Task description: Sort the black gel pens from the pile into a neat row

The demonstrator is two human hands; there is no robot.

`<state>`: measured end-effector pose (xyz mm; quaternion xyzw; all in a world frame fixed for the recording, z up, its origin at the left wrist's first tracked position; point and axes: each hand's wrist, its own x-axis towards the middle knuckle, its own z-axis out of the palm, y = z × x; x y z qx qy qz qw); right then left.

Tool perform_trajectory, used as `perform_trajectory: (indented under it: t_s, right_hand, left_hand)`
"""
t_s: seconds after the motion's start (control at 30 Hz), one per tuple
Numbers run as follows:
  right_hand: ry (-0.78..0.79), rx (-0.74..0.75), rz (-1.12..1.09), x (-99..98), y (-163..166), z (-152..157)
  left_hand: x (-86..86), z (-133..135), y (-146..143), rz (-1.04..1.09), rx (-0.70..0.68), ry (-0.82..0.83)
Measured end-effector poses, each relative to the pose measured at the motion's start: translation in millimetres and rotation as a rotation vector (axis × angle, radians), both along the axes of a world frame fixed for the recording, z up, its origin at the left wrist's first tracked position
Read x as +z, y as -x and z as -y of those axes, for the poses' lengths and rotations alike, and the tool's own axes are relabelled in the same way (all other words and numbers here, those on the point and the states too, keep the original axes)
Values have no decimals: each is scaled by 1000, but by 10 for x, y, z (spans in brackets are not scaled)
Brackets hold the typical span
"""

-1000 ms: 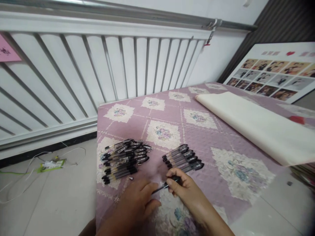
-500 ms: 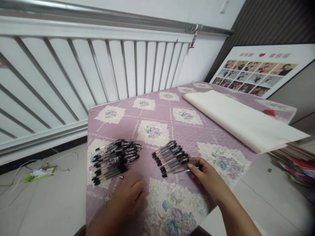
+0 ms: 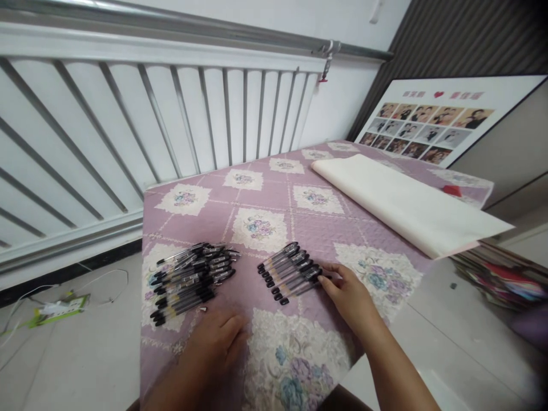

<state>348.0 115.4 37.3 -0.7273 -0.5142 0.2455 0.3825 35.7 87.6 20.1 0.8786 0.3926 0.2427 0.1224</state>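
Note:
My right hand (image 3: 349, 294) pinches the end of a black pen (image 3: 302, 290) between thumb and fingers. This pen lies at the near side of a slanted row of similar clear-barrelled pens (image 3: 289, 267), close against its neighbours. My left hand (image 3: 220, 337) rests on the tablecloth, its fingers loosely bent with a gap beside the thumb; nothing shows in it. Just beyond the left hand lies a heap of black pens (image 3: 188, 279), piled less evenly than the row. A small pale piece (image 3: 203, 309) sits between that heap and my left hand.
A floral pink cloth covers the table (image 3: 265, 194). At its right lies a large folded cream sheet (image 3: 406, 205), with a small red item (image 3: 451, 190) beyond. A white radiator (image 3: 192, 120) stands behind. A power strip (image 3: 60, 308) lies on the floor at left.
My right hand has brought its pen in against the row, where it previously lay slightly apart. My left hand stays near the heap. The camera view has shifted slightly.

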Motion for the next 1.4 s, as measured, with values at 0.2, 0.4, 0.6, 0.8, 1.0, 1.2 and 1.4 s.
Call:
perform_trajectory:
  t_s: [0.2, 0.4, 0.6, 0.8, 1.0, 1.2, 1.4]
  right_hand:
    - [16, -59, 223, -26, -107, 39]
    - [12, -4, 265, -44, -35, 46]
    - [-29, 15, 302, -13, -26, 30]
    - [-40, 52, 351, -7, -25, 86]
    - [-127, 18, 383, 13, 26, 103]
    - [-277, 99, 339, 74, 376, 84]
    - [-290, 369, 284, 54, 1012, 68]
  left_hand:
    - [-2, -1, -13, 5, 16, -5]
    - [12, 7, -18, 10, 20, 2]
    - [19, 3, -22, 17, 8, -21]
    - [33, 1, -24, 3, 9, -3]
    - [17, 3, -28, 53, 4, -55]
    - [44, -50, 122, 139, 140, -190]
    - [113, -227, 427, 237, 380, -218]
